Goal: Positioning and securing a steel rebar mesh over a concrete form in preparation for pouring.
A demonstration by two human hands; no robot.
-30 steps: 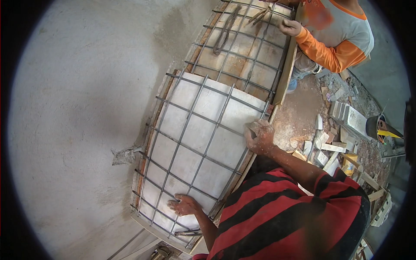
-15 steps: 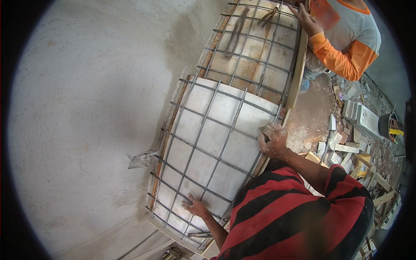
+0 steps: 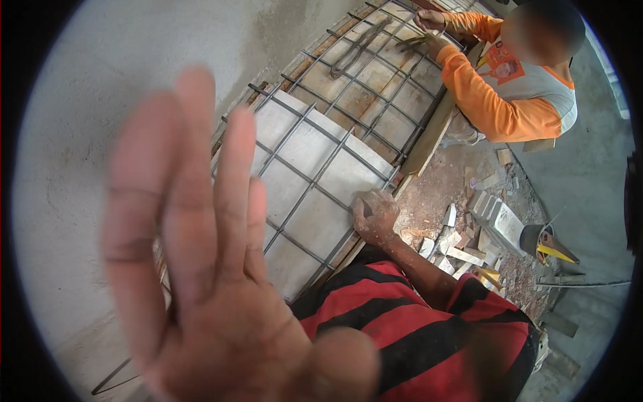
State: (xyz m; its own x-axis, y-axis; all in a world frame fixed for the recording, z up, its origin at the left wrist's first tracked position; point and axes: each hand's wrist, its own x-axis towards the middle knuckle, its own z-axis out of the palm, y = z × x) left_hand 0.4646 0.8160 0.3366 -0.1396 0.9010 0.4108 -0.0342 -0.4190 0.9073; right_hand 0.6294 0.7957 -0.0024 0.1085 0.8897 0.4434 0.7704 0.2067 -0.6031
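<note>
My left hand (image 3: pixel 214 301) is raised close in front of the view, palm showing and fingers stretched out, with nothing in it. It hides much of the near left part of the steel rebar grid (image 3: pixel 313 182). That grid lies over pale panels (image 3: pixel 348 173) in a long form. My right hand (image 3: pixel 376 218) is closed at the right edge of the grid, its fingers curled and dusty. Whatever it may grip there is hidden.
Across the grid, a co-worker in orange sleeves (image 3: pixel 499 100) has both hands over its far end, one beside the pliers (image 3: pixel 410 43). A dark twisted strip (image 3: pixel 358 50) lies on the bars. Right of the edge board (image 3: pixel 429 144) are rubble (image 3: pixel 462 248), blocks (image 3: pixel 499 221) and a bucket (image 3: pixel 532 238).
My left hand has lifted off the grid up to the view. My right hand stays at the grid's edge. The view has turned, and more of the co-worker shows, hands now by the pliers.
</note>
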